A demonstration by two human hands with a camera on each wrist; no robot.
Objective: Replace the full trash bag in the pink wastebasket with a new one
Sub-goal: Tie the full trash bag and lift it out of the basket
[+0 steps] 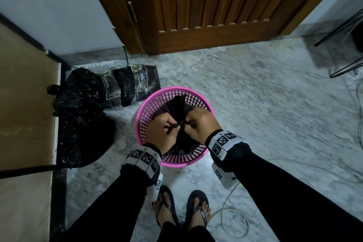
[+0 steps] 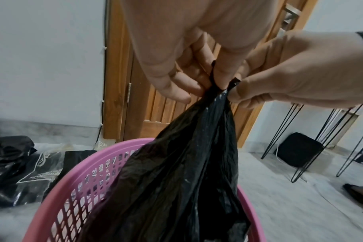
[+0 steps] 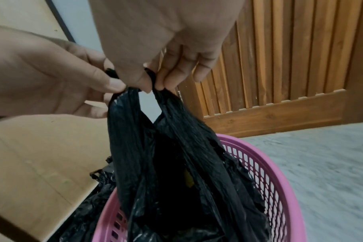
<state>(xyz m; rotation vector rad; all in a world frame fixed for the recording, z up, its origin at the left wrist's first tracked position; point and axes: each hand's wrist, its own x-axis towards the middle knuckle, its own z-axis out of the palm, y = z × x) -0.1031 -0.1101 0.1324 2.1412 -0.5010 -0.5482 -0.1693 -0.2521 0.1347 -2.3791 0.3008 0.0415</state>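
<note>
The pink mesh wastebasket point(image 1: 141, 104) stands on the marble floor right in front of my feet. A black trash bag point(image 1: 177, 104) hangs inside it, drawn up above the rim. My left hand point(image 1: 172, 126) pinches one bag handle and my right hand point(image 1: 189, 124) pinches the other, both close together over the basket's middle. In the left wrist view, thumb and fingers of the left hand point(image 2: 212, 82) squeeze the gathered bag point(image 2: 186, 180) top. From the right wrist, the right hand point(image 3: 153, 83) holds its handle beside the left hand point(image 3: 116, 85), and the bag point(image 3: 166, 163) mouth gapes slightly.
A crumpled full black bag point(image 1: 82, 124) and flat packaged black bags point(image 1: 135, 84) lie on the floor to the left. A wooden panel point(image 1: 25, 104) borders the left, a wooden door point(image 1: 206, 6) stands ahead. A white cable point(image 1: 231, 218) loops by my sandalled feet; black hairpin legs point(image 1: 343, 55) stand far right.
</note>
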